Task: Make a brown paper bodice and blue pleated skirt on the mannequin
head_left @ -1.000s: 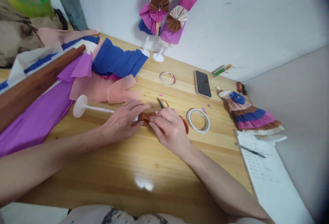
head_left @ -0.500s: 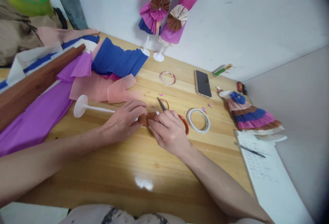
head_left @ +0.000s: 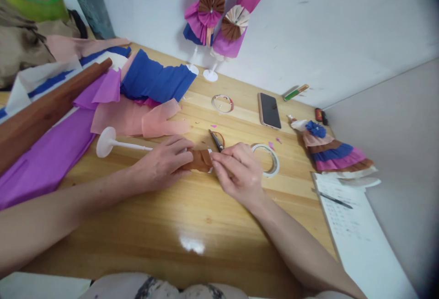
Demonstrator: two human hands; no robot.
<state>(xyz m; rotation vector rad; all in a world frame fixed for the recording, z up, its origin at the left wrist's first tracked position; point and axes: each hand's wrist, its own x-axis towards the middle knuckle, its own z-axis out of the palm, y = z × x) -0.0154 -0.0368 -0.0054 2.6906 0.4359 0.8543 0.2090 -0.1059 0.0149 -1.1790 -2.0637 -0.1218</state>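
My left hand is closed round a small dress form, whose thin white stand and round base stick out to the left. Brown crepe paper wraps the form where it emerges from my fingers, with a white edge showing at its right end. At that end, my right hand has thumb and forefinger pinched together; what is between them is too small to make out. Scissors lie just beyond, partly hidden by my right hand. A roll of white tape rests right of that hand.
Crepe paper strips, including a blue piece and a brown roll, cover the left side. Two dressed forms stand by the wall. A phone, a tape ring, a layered paper dress and a notebook with a pen are around.
My right hand has moved a little right, away from the left hand, uncovering more brown paper and its white end. The left hand stays nearly in place; the scissors' red handle is now covered.
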